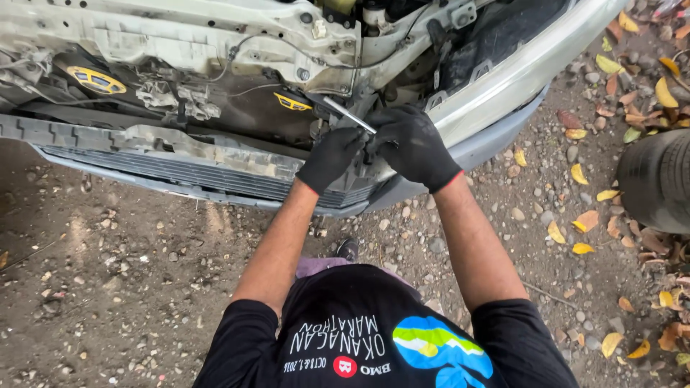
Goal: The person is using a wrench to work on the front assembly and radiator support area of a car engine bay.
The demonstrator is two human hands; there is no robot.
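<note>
Both of my hands wear black gloves and work at the open front of a pale car (215,36) with its bumper cover off. My right hand (413,144) grips the handle of a slim metal tool (348,115) whose shaft points up and left into the bodywork. My left hand (332,156) is curled just below the shaft, next to the right hand, pressing on the dark lower grille (187,172). What the tool's tip meets is hidden in the dark cavity.
Gravel and dirt ground (129,273) lies under the car. Yellow and brown fallen leaves (582,223) are scattered at the right. A black tyre (658,179) lies at the right edge. My shoe (348,249) shows below the bumper.
</note>
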